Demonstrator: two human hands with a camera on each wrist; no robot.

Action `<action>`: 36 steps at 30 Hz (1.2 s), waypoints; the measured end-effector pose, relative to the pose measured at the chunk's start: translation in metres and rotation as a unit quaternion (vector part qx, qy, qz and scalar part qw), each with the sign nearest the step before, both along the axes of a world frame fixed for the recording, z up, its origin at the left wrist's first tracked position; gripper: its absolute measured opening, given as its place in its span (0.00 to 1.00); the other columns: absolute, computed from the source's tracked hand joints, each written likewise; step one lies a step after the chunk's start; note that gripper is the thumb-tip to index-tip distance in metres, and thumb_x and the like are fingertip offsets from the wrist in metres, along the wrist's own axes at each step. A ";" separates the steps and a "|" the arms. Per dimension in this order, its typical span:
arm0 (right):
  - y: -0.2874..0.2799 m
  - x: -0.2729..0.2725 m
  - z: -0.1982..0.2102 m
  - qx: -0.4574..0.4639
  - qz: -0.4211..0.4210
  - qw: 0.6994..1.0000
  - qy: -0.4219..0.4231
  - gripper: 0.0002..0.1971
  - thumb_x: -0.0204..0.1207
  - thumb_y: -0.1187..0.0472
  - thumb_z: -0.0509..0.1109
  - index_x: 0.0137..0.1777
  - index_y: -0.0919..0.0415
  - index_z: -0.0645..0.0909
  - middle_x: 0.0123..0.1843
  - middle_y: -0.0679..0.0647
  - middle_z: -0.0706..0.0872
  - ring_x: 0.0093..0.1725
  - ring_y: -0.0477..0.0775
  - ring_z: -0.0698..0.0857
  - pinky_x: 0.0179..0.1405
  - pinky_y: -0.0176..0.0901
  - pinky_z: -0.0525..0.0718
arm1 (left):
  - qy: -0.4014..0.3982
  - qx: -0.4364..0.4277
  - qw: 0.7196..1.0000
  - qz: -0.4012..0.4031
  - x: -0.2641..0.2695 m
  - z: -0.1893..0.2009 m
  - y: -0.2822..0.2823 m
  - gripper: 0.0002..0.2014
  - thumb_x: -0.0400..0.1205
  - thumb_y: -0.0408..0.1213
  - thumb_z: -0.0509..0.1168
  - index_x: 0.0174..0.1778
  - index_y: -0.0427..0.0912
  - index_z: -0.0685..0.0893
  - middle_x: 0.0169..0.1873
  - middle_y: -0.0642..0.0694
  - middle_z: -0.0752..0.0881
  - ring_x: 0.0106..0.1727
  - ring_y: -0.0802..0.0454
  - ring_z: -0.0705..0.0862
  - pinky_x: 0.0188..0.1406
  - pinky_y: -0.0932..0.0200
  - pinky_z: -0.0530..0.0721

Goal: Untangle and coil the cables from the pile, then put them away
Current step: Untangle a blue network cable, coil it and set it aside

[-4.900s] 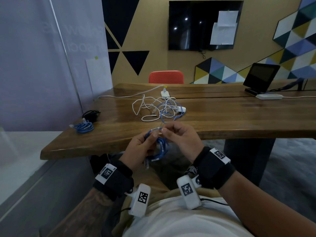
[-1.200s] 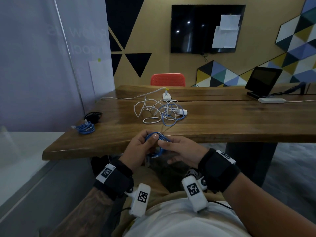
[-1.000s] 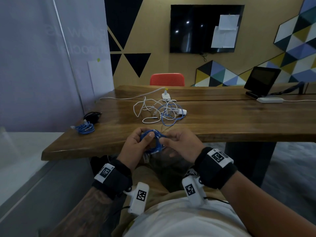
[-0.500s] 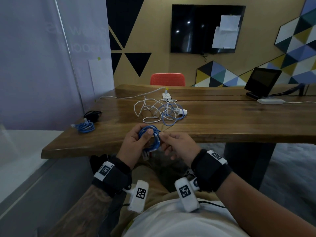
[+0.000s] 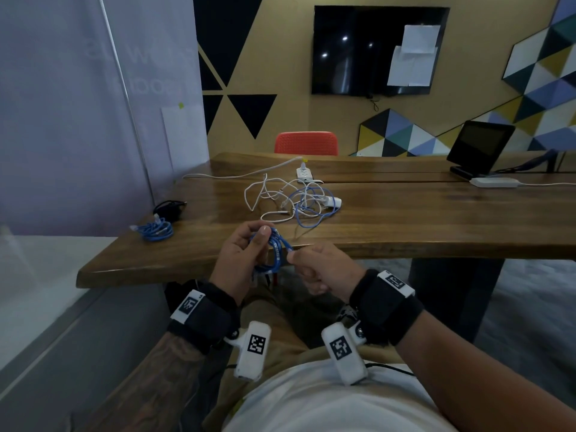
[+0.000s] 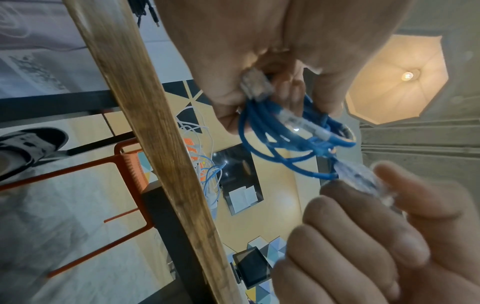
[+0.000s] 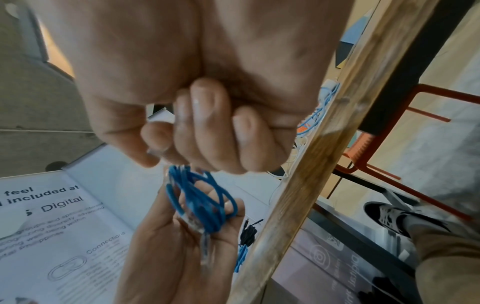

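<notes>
Centrally in the head view, the left hand point(image 5: 241, 257) grips the blue coil point(image 5: 271, 254); its loose connector end point(image 6: 358, 181) points right into the right hand point(image 5: 318, 269), which pinches it.

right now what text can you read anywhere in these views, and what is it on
"feel": white printed panel, right wrist view
"included at": same panel
"Digital": same panel
"Connections": same panel
Small print beside these: too blurred to read
White label on the blue cable: too blurred
Faint lettering on the glass wall: unreadable
Papers on the TV: nothing legible
</notes>
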State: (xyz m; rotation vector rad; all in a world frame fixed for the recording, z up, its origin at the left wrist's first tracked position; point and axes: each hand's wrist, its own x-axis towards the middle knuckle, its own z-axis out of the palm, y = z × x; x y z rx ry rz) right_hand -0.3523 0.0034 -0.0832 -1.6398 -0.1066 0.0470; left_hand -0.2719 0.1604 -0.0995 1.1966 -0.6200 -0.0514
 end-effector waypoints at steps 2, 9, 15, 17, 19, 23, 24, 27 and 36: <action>-0.003 -0.004 0.002 -0.015 0.037 0.999 0.004 0.27 0.87 0.60 0.61 0.21 0.50 0.73 0.20 0.47 0.67 0.16 0.46 0.63 0.20 0.36 0.61 | 0.020 -0.004 1.000 -0.004 -0.001 0.002 0.001 0.11 0.85 0.33 0.59 0.57 0.29 0.77 0.22 0.55 0.82 0.21 0.64 0.78 0.22 0.71 0.76; -0.011 0.000 -0.007 -0.155 -0.078 0.982 -0.077 0.17 0.83 0.46 0.68 0.35 0.53 0.80 0.26 0.49 0.78 0.24 0.51 0.75 0.26 0.44 0.72 | 0.062 -0.011 0.998 0.011 0.005 -0.001 0.000 0.10 0.87 0.39 0.58 0.48 0.38 0.81 0.21 0.55 0.72 0.22 0.62 0.69 0.24 0.69 0.73; -0.003 0.020 0.002 -0.121 -0.080 0.983 -0.117 0.18 0.78 0.54 0.76 0.67 0.54 0.79 0.56 0.52 0.91 0.48 0.48 0.90 0.35 0.33 0.83 | 0.057 -0.012 0.998 -0.023 -0.003 0.007 -0.006 0.09 0.90 0.34 0.52 0.58 0.35 0.76 0.20 0.55 0.80 0.23 0.64 0.77 0.25 0.69 0.78; -0.001 0.030 0.004 -0.100 -0.087 0.984 -0.122 0.13 0.81 0.61 0.72 0.65 0.61 0.82 0.51 0.57 0.92 0.43 0.48 0.88 0.33 0.31 0.83 | 0.071 -0.016 0.997 -0.035 -0.003 0.010 -0.005 0.11 0.90 0.32 0.52 0.61 0.31 0.76 0.20 0.54 0.81 0.22 0.65 0.78 0.24 0.71 0.77; -0.003 0.038 0.004 -0.078 -0.070 0.988 -0.113 0.12 0.83 0.65 0.70 0.64 0.66 0.84 0.46 0.59 0.91 0.37 0.50 0.88 0.32 0.33 0.87 | 0.111 -0.026 0.991 -0.064 0.003 0.012 -0.001 0.13 0.90 0.34 0.51 0.57 0.30 0.78 0.19 0.55 0.77 0.20 0.64 0.74 0.22 0.71 0.75; -0.002 0.054 0.004 -0.004 -0.004 0.996 -0.086 0.11 0.83 0.66 0.68 0.63 0.66 0.84 0.44 0.61 0.89 0.34 0.51 0.87 0.37 0.38 0.90 | 0.199 -0.051 0.968 -0.144 0.022 0.010 0.013 0.15 0.89 0.45 0.54 0.50 0.36 0.78 0.19 0.55 0.63 0.20 0.61 0.60 0.33 0.64 0.70; -0.002 0.060 0.005 0.013 0.009 0.997 -0.077 0.12 0.83 0.66 0.68 0.64 0.66 0.84 0.45 0.63 0.89 0.35 0.52 0.87 0.37 0.39 0.90 | 0.207 -0.056 0.965 -0.150 0.027 0.009 0.015 0.16 0.88 0.47 0.55 0.46 0.38 0.79 0.19 0.55 0.62 0.20 0.61 0.59 0.34 0.63 0.68; 0.003 0.086 0.007 0.029 0.005 0.997 -0.069 0.10 0.84 0.63 0.68 0.62 0.64 0.85 0.49 0.63 0.87 0.39 0.53 0.87 0.38 0.42 0.89 | 0.218 -0.071 0.965 -0.124 0.038 0.016 0.016 0.14 0.90 0.46 0.53 0.49 0.41 0.78 0.20 0.55 0.62 0.21 0.60 0.60 0.29 0.66 0.69; 0.030 0.167 0.024 0.005 0.018 0.999 0.029 0.13 0.82 0.58 0.73 0.62 0.63 0.84 0.51 0.58 0.91 0.45 0.52 0.91 0.47 0.50 0.90 | 0.254 -0.152 0.953 0.064 0.099 0.031 0.018 0.15 0.91 0.43 0.53 0.40 0.43 0.73 0.24 0.50 0.67 0.25 0.55 0.67 0.36 0.58 0.73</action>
